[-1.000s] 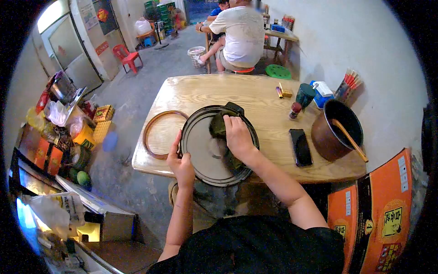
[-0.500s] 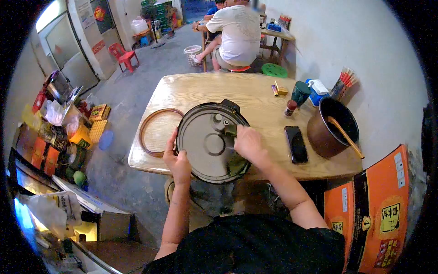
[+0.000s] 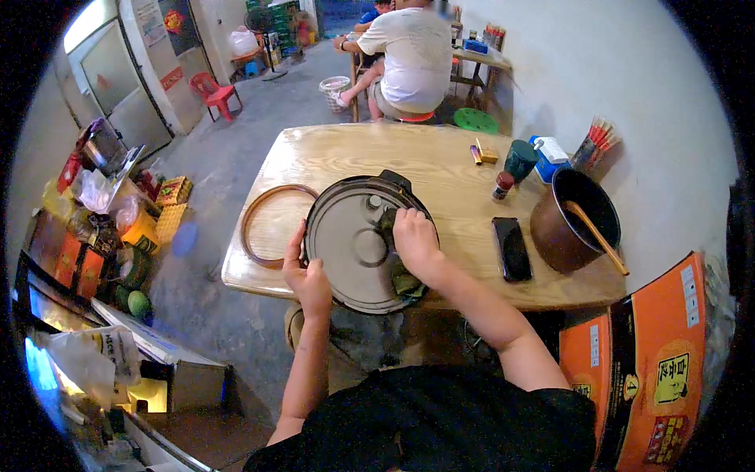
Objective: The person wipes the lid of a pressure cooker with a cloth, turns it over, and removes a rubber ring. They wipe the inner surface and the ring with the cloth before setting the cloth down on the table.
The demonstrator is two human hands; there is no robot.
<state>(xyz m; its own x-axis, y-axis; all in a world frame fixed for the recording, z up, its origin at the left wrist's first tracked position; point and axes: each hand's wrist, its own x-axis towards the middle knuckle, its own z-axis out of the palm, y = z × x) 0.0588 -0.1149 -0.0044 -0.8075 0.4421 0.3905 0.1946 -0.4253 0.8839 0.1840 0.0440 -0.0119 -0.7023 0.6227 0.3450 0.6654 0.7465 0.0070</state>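
Dark-green cloth is bunched in the closed right hand, against the round lid; the left hand clamps its left rim. Even pressure should suit wiping. The lid overhangs the worktop's near edge.

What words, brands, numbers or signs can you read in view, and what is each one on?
"白云边": on the orange box at lower right.
"4": in the gold circle on that box's black strip.
Too small or blurred to read: the box's white labels, the white bag's print, the wall poster and the red sign.
Round lid: no lettering I can make out.
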